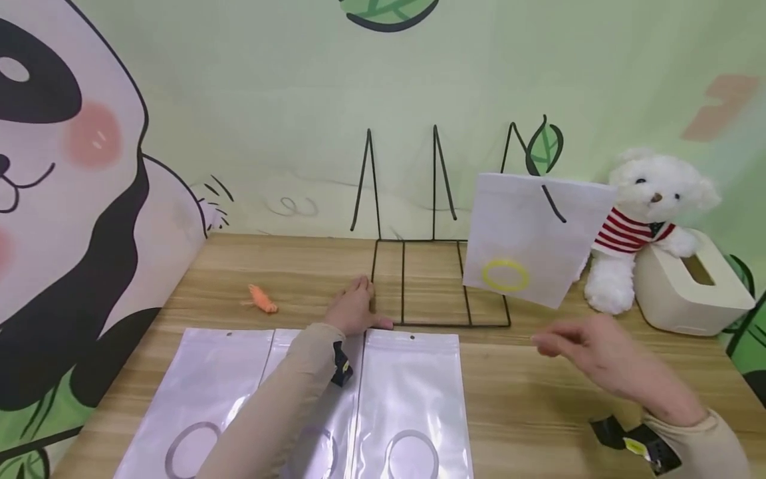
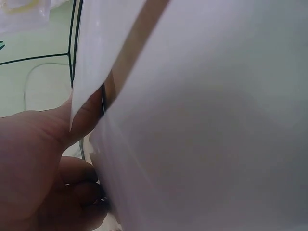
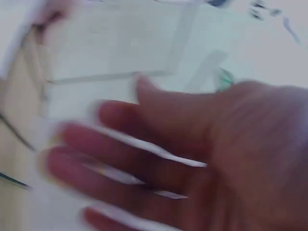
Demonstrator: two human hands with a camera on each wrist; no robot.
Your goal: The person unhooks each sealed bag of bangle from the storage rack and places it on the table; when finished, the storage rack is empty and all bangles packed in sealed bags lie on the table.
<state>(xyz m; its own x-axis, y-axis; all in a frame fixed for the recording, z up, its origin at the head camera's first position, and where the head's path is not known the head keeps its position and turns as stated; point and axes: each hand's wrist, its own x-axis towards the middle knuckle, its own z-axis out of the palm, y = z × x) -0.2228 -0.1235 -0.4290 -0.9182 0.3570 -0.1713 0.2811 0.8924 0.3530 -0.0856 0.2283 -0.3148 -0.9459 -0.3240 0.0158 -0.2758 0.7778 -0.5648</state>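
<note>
At the front left corner of the black wire rack [image 1: 467,324], my left hand [image 1: 353,309] grips the frame. In the left wrist view, the thumb and curled fingers of the left hand [image 2: 38,159] lie round a thin wire, partly hidden by pale sheets. A white bag with a yellow ring [image 1: 538,233] hangs tilted from the rack's right hook. My right hand [image 1: 622,366] is in the air below and right of that bag, holding nothing; the right wrist view shows the right hand [image 3: 192,159] blurred, fingers spread.
White pouches with round rings, including a right-hand pouch [image 1: 413,392] and a left-hand pouch [image 1: 209,379], lie along the front. A small orange item [image 1: 262,299] lies left of the rack. A white teddy bear [image 1: 616,286] and a cream tissue box [image 1: 688,306] stand at right.
</note>
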